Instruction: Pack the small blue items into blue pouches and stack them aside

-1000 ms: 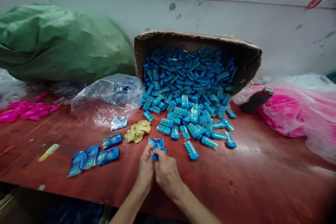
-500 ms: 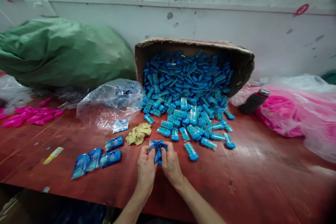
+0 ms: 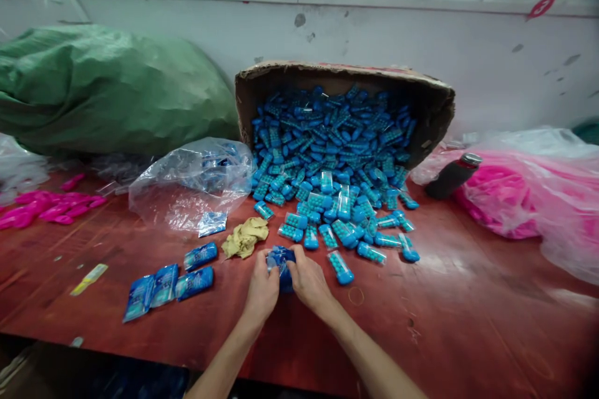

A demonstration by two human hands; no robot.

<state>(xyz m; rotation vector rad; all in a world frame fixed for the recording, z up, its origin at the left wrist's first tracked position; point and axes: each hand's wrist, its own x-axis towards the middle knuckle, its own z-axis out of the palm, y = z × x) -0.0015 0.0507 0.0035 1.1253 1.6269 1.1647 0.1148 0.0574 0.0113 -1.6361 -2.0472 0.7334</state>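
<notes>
A torn cardboard box (image 3: pixel 435 100) lies on its side against the white wall (image 3: pixel 374 31), spilling small blue cases (image 3: pixel 337 156) across the red surface (image 3: pixel 468 318). Left of it sits a crumpled clear plastic bag (image 3: pixel 187 181), with a bulky green sack (image 3: pixel 107 87) behind. A yellowish rag (image 3: pixel 244 237) lies near the spill, and four blue packets (image 3: pixel 168 283) rest further left. Pink pieces (image 3: pixel 47 209) are scattered at the far left. On the right, a dark bottle (image 3: pixel 452 176) leans beside a bag of pink goods (image 3: pixel 515 199).
</notes>
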